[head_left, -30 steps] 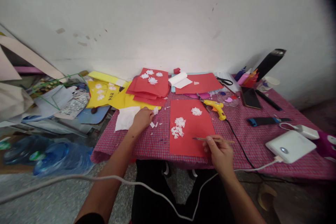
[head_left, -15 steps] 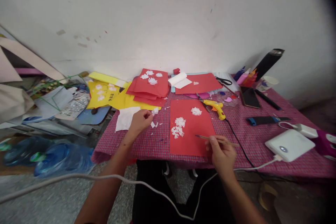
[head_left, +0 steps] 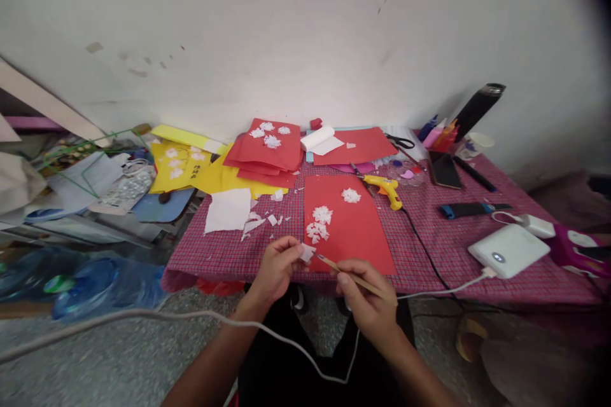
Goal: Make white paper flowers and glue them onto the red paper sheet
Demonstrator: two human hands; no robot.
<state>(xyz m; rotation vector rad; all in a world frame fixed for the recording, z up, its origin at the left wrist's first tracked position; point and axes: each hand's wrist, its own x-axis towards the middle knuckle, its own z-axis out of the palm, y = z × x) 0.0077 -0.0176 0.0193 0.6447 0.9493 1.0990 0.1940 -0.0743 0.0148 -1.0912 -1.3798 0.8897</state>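
Observation:
Pinched in my left hand is a small piece of white paper, held over the near edge of a red paper sheet. My right hand grips a thin wooden stick with a dark tip, like a fine brush; its tip meets or nearly meets the paper piece. Three white paper flowers lie on the red sheet, one at upper right and two at the left. Left of the sheet, torn white scraps lie beside a larger white paper.
A yellow glue gun lies right of the sheet, its cord running to the near edge. Behind are stacked red cards, a white paper roll and scissors. A white power bank stands at right; its cable crosses below my hands.
My left hand has moved right from the scraps to the red sheet's near edge, now with a paper piece. My right hand has brought the stick left and nearer me, to the paper.

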